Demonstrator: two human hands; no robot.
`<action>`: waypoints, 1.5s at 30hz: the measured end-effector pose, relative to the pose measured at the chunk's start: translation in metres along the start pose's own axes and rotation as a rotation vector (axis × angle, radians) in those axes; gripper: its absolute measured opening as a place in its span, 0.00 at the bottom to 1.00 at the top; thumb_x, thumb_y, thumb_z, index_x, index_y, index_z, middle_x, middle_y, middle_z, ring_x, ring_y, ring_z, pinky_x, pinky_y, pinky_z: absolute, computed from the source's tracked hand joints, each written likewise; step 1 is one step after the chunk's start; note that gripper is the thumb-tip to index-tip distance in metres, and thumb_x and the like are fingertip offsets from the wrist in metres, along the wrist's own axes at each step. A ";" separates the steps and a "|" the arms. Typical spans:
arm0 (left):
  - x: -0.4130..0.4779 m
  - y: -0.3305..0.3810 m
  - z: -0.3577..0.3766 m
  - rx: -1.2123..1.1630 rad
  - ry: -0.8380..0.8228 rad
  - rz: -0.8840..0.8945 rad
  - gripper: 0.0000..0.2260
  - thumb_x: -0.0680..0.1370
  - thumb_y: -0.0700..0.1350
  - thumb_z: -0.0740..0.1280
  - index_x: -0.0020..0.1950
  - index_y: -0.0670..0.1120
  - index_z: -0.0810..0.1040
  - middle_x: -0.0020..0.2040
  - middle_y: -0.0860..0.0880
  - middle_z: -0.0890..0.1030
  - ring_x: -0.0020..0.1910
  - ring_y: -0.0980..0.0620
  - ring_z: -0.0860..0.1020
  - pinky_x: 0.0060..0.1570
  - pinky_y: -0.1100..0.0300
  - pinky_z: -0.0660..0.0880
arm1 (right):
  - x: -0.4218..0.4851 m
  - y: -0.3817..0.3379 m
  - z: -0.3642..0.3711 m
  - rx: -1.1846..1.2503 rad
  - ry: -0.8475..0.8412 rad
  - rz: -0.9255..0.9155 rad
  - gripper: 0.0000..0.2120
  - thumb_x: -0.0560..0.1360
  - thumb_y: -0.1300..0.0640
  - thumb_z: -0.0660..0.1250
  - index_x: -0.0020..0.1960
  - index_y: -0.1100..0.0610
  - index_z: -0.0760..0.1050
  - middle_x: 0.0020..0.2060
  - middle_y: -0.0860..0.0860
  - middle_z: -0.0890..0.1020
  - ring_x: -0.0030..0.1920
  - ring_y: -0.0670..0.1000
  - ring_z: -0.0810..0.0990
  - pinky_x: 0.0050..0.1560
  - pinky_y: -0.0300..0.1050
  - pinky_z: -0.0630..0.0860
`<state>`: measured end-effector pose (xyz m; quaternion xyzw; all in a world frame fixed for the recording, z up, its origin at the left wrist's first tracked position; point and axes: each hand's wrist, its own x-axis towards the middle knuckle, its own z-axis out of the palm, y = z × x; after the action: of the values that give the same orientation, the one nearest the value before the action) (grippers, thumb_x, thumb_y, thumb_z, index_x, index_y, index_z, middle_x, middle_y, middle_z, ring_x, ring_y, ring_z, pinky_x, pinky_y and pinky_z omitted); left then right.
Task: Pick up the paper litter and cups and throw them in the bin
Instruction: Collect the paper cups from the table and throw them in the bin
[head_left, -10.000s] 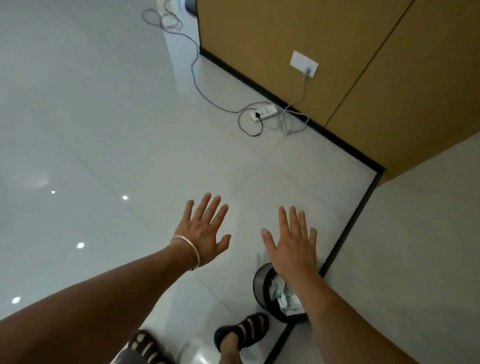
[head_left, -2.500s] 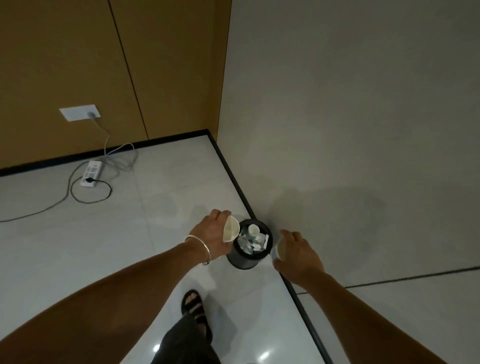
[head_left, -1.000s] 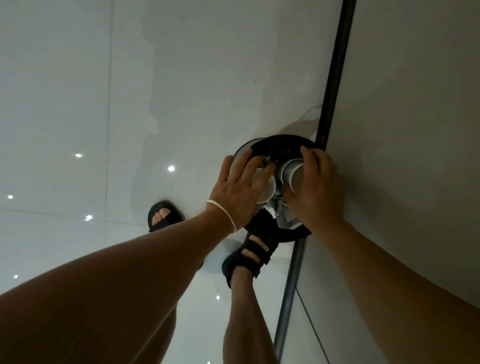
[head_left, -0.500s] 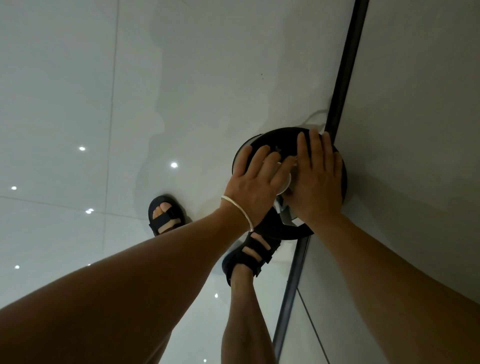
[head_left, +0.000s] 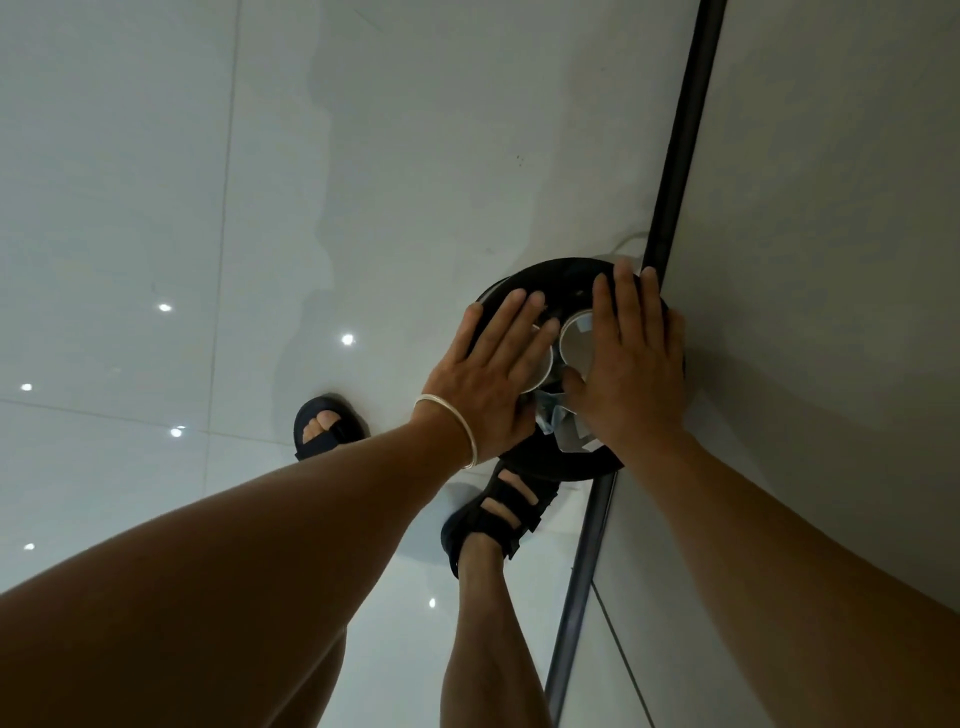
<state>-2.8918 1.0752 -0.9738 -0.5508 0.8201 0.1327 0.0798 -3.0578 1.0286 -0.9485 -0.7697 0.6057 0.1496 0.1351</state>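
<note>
Okay so, head view: looking straight down on a black bin that stands on the floor, tight against the dark skirting strip at the wall.
Left hand: flat, fingers straight, laid over the left cup. It grips nothing. There's a bracelet on the wrist.
Right hand: same deal, palm down with straight fingers, covering part of the right cup.
Hands: side by side over the bin mouth and very near each other. Can't tell if they actually touch.
Cups: both mouth-up inside the rim, next to each other, riding high on what's under them.
Paper litter: crumpled bits in the bin's near side, just below the cups, between the two wrists.
Feet: one sandal right by the bin's near edge, the other sandal further left.
Step in hand: I'd say the binning itself, with the cups being pushed down into a pretty full bin.
Next move: probably lift both palms straight up so no cup tips back out, then check the floor beyond this view for anything left.
</note>
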 end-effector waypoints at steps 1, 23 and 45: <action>-0.004 0.000 0.000 0.007 -0.020 -0.005 0.35 0.77 0.61 0.51 0.78 0.45 0.44 0.78 0.42 0.43 0.76 0.43 0.40 0.74 0.43 0.43 | 0.000 0.000 0.000 0.000 0.004 0.000 0.47 0.72 0.44 0.71 0.79 0.58 0.48 0.79 0.57 0.49 0.78 0.59 0.45 0.75 0.62 0.51; -0.039 -0.028 -0.106 -0.103 -0.140 -0.128 0.36 0.76 0.66 0.45 0.78 0.46 0.44 0.78 0.45 0.42 0.76 0.45 0.36 0.73 0.41 0.40 | -0.035 -0.016 -0.096 0.035 -0.140 -0.017 0.43 0.75 0.39 0.64 0.79 0.55 0.46 0.79 0.54 0.47 0.78 0.56 0.43 0.73 0.56 0.54; -0.302 -0.144 -0.437 -0.017 0.068 -0.599 0.35 0.74 0.65 0.37 0.78 0.49 0.41 0.78 0.46 0.42 0.76 0.45 0.38 0.73 0.42 0.44 | -0.164 -0.206 -0.427 0.081 -0.021 -0.232 0.38 0.78 0.37 0.57 0.80 0.52 0.45 0.79 0.53 0.44 0.78 0.53 0.41 0.76 0.57 0.49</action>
<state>-2.6371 1.1568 -0.4927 -0.7730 0.6223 0.0915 0.0833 -2.8650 1.0560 -0.4859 -0.8269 0.5167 0.1166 0.1888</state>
